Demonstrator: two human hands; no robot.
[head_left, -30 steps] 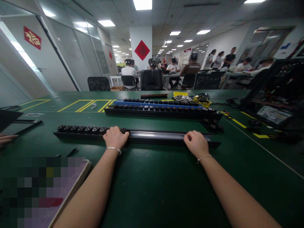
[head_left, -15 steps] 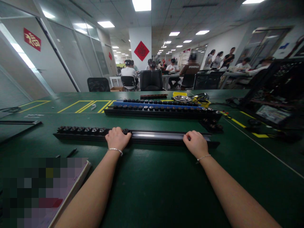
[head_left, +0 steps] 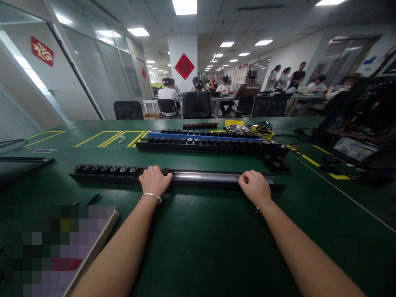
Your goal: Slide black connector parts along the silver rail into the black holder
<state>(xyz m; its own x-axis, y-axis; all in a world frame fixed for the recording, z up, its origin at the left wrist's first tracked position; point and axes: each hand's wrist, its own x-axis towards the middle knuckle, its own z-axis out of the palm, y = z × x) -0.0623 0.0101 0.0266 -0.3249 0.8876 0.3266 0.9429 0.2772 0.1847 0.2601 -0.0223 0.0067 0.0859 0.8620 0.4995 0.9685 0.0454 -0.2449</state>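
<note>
A long black rail lies across the green table, with a row of black round parts along its left portion. A shiny grey strip runs along its right portion. My left hand is closed over the rail where the round parts meet the strip, its thumb to the right. My right hand is closed at the strip's right end, fingers curled onto it. The undersides of both hands' fingers are hidden.
Farther back lie another black rail and a blue rail with similar parts. A metal dish and cables are behind them. A pixelated box is at lower left, dark equipment at right. People sit beyond.
My left hand has shifted slightly to the right along the rail. My right hand has stayed in place.
</note>
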